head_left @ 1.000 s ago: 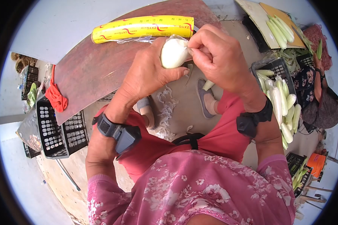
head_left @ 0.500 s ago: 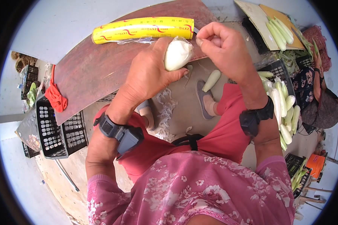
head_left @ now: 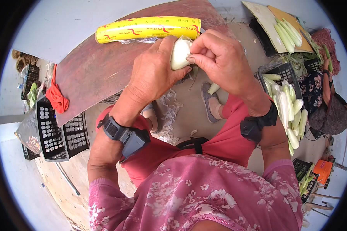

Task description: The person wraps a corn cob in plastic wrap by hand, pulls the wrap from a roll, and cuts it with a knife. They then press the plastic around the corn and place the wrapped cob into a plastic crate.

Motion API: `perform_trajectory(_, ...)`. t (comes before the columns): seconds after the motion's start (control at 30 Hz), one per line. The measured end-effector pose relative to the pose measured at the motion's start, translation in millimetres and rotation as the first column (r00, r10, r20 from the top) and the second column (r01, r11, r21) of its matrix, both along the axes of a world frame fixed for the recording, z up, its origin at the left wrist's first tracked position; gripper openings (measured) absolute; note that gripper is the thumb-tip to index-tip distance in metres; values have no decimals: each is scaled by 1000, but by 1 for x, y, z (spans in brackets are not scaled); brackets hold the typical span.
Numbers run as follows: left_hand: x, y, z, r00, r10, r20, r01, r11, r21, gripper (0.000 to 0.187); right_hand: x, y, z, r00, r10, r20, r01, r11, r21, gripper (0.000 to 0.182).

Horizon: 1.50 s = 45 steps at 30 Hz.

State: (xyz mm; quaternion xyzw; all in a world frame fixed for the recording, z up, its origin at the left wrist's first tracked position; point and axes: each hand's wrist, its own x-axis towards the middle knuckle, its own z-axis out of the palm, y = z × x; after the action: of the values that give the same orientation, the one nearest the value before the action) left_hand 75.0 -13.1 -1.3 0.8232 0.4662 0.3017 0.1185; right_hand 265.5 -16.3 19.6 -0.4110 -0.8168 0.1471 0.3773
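Observation:
A pale, whitish vegetable (head_left: pixel 180 55) is seen end-on above the near edge of the reddish board (head_left: pixel 100 79), with clear film at its top. My left hand (head_left: pixel 153 70) is wrapped round its left side, thumb beneath. At its right side my right hand (head_left: pixel 221 57) touches it, thumb and forefinger pinched together; whatever lies between the fingertips is too small to make out. Just beyond both hands lies a yellow printed roll of film (head_left: pixel 148 29), a loose clear edge hanging along its near side.
A black crate (head_left: pixel 283 73) of pale long vegetables (head_left: pixel 287 104) stands at the right, near another person's arm (head_left: pixel 326 82). More vegetables (head_left: pixel 287 34) lie on a board at the upper right. Black crates (head_left: pixel 52 133) and a red cloth (head_left: pixel 57 101) are at the left.
My right hand has moved left and slightly down, from beside the vegetable onto its right side. My left hand still holds the vegetable, almost unmoved.

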Motion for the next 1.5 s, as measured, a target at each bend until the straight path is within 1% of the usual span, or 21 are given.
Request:
perform_trajectory(0.1, 1, 1, -1, 1000, -1, -19, 1, 1000, 24, 55, 1, 1, -1, 1000, 21, 16, -22, 1000, 21, 14)
perform_trajectory(0.2, 1, 0, 0, 1000, 0, -28, 0, 1000, 11, 54, 1, 1, 2, 1000, 22, -9, -22, 1000, -1, 12)
perform_trajectory(0.3, 1, 1, -2, 1000, 7, -1, -7, 1000, 1, 67, 1, 4, -4, 995, 16, -95, -25, 995, -94, 10)
perform_trajectory(0.4, 2, 1, -1, 1000, 9, 6, -9, 1000, 6, 66, 3, 4, -6, 988, -6, -156, -26, 979, -202, 9)
perform_trajectory(0.5, 4, -1, 0, 1000, 8, 9, -9, 999, 44, 57, 2, 2, -2, 997, 20, -70, -18, 999, 28, 9)
perform_trajectory(0.6, 4, -2, 0, 998, 52, -17, -50, 992, 120, 58, 1, 5, -6, 995, 55, -82, -45, 993, 111, 11)
perform_trajectory(0.7, 3, -1, 1, 995, 87, -45, -82, 993, 86, 65, -1, 4, -10, 992, 49, -113, -44, 998, 49, 12)
perform_trajectory(0.8, 2, 0, -2, 994, 79, -79, -70, 991, 113, 63, -5, 4, -9, 980, 24, -197, -27, 1000, -15, 16)
perform_trajectory(0.9, 2, 0, -2, 993, 69, -91, -58, 991, 118, 60, -3, 3, -5, 993, 26, -111, -31, 999, -42, 16)
perform_trajectory(1.0, 2, 2, -5, 990, 66, -127, -46, 988, 150, 57, -1, 3, -3, 1000, 13, -10, -13, 1000, -22, 15)
perform_trajectory(1.1, 3, 4, -7, 989, 67, -134, -43, 983, 177, 57, 0, 2, -3, 999, 32, 4, -31, 999, -33, 15)
perform_trajectory(1.2, 3, 4, -6, 982, 70, -176, -38, 983, 178, 58, 1, 3, -7, 999, 34, -16, -35, 997, -62, 17)
perform_trajectory(1.3, 4, 5, -6, 979, 78, -186, -37, 976, 215, 58, -2, 2, -8, 1000, 1, -4, -1, 1000, -3, 16)
perform_trajectory(1.4, 5, 5, -6, 969, 98, -224, -43, 970, 238, 59, -2, 0, -10, 999, -31, -12, 31, 1000, -8, 12)
perform_trajectory(1.5, 6, 7, -6, 962, 106, -252, -37, 964, 262, 60, -3, 0, -9, 1000, -23, -13, 23, 999, 40, 7)
